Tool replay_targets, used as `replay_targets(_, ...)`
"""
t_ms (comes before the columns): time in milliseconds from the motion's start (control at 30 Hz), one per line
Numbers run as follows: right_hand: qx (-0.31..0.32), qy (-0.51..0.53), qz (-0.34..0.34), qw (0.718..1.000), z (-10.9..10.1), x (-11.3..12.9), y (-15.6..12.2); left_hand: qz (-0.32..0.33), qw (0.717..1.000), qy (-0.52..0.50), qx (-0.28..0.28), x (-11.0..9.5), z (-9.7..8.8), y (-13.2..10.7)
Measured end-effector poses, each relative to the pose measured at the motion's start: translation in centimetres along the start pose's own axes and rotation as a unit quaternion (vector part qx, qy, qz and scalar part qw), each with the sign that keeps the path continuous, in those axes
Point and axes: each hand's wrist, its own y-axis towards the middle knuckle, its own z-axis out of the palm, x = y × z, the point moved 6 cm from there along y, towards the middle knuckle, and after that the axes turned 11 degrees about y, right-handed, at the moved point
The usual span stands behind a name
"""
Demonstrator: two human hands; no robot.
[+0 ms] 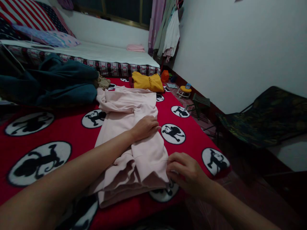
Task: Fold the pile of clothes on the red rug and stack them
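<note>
A pale pink sweatshirt (pixel 120 127) lies partly folded on a red blanket (pixel 79 166) with monkey figures in white ovals. One sleeve is folded across its far part, and loose layers of cloth show at the near end. My left hand (pixel 146 127) rests palm down on the sweatshirt near its right side, its fingers lying on the cloth and pointing right. At the near right corner, my right hand (pixel 183 169) pinches the sweatshirt's edge between thumb and fingers. Its palm is turned away from view.
A folded yellow garment (pixel 148 82) lies beyond the sweatshirt. Dark teal clothing (pixel 67 80) is heaped at the left. Behind stands a bed (pixel 105 52) with pillows. On the right are a folding chair (pixel 261 118), a small green stool (pixel 199 102) and a yellow stool (pixel 184 90).
</note>
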Motion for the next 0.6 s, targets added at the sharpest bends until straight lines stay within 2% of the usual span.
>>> replay_targets(100, -0.009, 0.01, -0.004, 1.0, -0.1, 0.7, 0.7, -0.035, 0.999, -0.021, -0.028, 0.5, -0.6, -0.6)
replay_targets(233, 0.033, 0.011, 0.027, 0.999, 0.3, 0.9, 0.6, -0.104, 0.991, -0.073, -0.052, 1.4, -1.1, -1.0)
replay_targets(400, -0.011, -0.038, -0.015, 0.999, 1.0, 0.3, 0.7, -0.207, 0.969, -0.12, -0.061, 3.2, -0.5, -1.9)
replay_targets(500, -0.022, -0.018, -0.02, 0.999, 0.5, 0.6, 0.9, -0.218, 0.972, -0.091, 0.007, 3.4, 0.1, -2.6)
replay_targets(600, 0.048, 0.013, 0.018, 0.999, 0.1, 1.3, 0.9, -0.197, 0.972, -0.03, 0.127, 2.9, 0.9, -3.4)
